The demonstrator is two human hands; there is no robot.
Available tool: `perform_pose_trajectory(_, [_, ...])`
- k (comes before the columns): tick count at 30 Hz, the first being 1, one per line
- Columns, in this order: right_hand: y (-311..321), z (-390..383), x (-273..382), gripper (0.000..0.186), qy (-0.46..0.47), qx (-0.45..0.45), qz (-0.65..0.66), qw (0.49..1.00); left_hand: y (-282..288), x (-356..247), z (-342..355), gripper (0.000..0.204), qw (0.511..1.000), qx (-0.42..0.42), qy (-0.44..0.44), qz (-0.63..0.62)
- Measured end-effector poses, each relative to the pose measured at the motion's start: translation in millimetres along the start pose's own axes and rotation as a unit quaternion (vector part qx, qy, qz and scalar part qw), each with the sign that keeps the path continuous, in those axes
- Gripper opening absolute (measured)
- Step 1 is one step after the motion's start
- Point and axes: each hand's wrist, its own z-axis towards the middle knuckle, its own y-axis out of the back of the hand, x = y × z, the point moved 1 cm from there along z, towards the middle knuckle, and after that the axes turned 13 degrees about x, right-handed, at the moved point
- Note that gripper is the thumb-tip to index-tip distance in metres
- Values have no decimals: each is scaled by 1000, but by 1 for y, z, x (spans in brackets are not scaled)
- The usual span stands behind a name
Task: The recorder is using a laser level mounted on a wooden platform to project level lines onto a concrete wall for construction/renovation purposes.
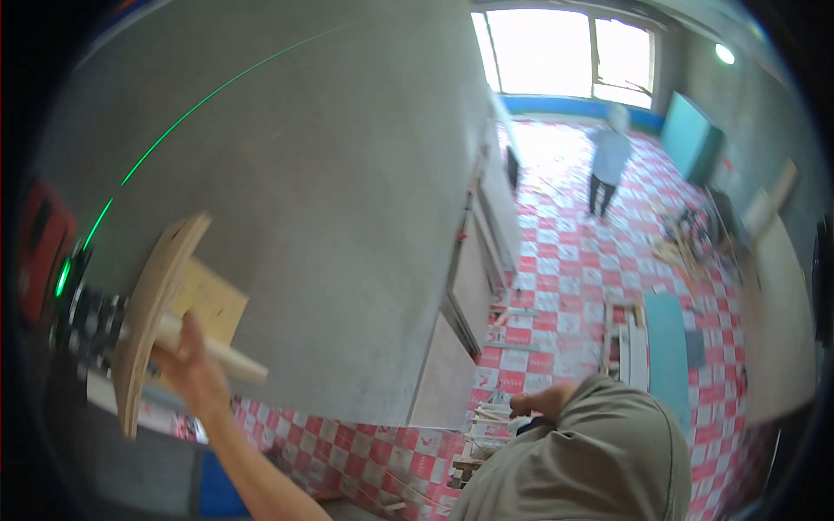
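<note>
My left hand [193, 369] is closed round the pale wooden strip of a plywood bracket [156, 304], thumb pointing up. The bracket has a curved-looking board on edge and a small yellowish plywood piece [213, 300] beside the strip. Close behind the board, a blurred dark device [94, 317] glows green at its top, and a green laser line runs up the grey wall. My right hand [543, 401] shows only in part past my raised, trousered knee [608, 443]. Its fingers are too hidden to read.
A bare grey wall [330, 174] fills the left. Large panels [473, 260] lean along it. Red-and-white checked sheeting [556, 339] covers the floor, with a teal board [666, 356] and timber lying on it. Another person [610, 161] stands near the bright window.
</note>
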Motion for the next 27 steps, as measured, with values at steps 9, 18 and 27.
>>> perform_pose_trajectory(9, [8,-82,30,32,40,-50,113,991,-2,4,3,89,999,20,44,0])
perform_pose_trajectory(18, [4,-66,31,35,61,-58,129,988,2,9,3,89,999,13,49,15])
perform_pose_trajectory(27, [7,-49,24,36,16,-45,93,995,1,10,4,87,999,9,49,20])
